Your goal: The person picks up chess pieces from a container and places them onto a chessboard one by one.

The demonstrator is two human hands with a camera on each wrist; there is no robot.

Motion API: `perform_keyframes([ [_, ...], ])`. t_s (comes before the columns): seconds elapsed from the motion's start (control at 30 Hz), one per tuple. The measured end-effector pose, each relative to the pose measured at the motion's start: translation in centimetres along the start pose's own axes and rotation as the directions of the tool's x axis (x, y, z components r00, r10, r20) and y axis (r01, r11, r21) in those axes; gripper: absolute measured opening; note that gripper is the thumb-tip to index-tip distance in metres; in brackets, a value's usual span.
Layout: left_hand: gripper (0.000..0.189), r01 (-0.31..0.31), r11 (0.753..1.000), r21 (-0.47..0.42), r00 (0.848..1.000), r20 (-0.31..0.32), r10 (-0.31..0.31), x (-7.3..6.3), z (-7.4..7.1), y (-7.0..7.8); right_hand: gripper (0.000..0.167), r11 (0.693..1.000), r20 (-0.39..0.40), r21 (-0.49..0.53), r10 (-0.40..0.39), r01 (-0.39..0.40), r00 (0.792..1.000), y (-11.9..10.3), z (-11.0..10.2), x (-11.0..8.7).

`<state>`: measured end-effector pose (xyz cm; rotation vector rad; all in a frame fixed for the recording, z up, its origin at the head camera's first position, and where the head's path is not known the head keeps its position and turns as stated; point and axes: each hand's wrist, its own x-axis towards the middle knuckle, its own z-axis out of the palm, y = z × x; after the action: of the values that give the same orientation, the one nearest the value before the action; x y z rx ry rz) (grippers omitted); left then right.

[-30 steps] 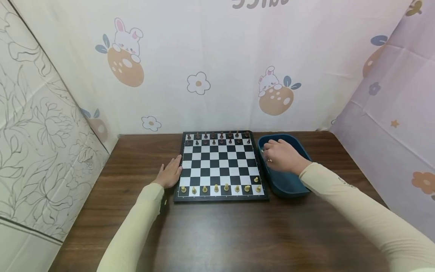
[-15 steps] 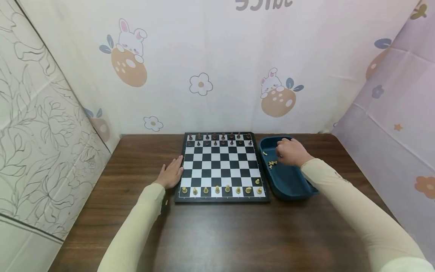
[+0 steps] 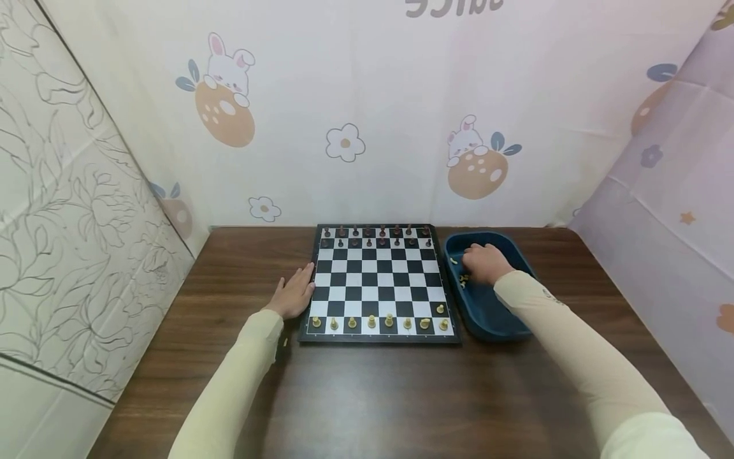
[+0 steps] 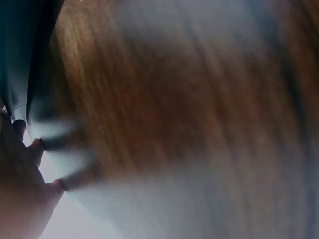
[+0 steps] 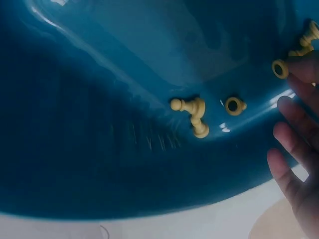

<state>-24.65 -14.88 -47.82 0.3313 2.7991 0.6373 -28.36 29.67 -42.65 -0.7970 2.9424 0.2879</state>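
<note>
My left hand (image 3: 292,294) lies on the table with straight fingers at the left edge of the chessboard (image 3: 376,279). In the left wrist view its fingertips (image 4: 59,186) show against the board's side. My right hand (image 3: 486,262) is down inside the blue plastic bin (image 3: 497,319), to the right of the board. Seen from the right wrist, thumb and index finger pinch a cream pawn (image 5: 280,69), its round base towards the camera. Other cream pawns lie in the bin, one with its base showing (image 5: 233,106) and two touching each other (image 5: 198,107).
Dark red chess pieces (image 3: 368,233) fill the board's two far rows. Cream pieces line the nearest row, and a single cream pawn (image 3: 440,308) stands ahead of them at the right. The brown wooden table (image 3: 367,395) ends at a patterned cloth (image 3: 390,178) behind.
My right hand moved from the bin's left side to the right, uncovering pawns, then lower and slightly back left inside it. The left hand stays at the board's edge. The head view shifted slightly.
</note>
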Motion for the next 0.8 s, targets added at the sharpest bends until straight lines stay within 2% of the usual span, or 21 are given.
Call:
perform_keyframes([
  [0.47,0.056,-0.008,1.0,0.002,1.0,-0.017,0.008,0.1,0.2,0.2,0.014,0.999,-0.023,-0.046,-0.014,0.013,1.0,0.1,0.3,0.2],
  [0.8,0.057,-0.003,1.0,0.0,1.0,-0.006,0.003,0.1,0.2,0.0,0.01,1.0,-0.017,0.014,0.01,-0.01,1.0,0.5,-0.5,-0.2],
])
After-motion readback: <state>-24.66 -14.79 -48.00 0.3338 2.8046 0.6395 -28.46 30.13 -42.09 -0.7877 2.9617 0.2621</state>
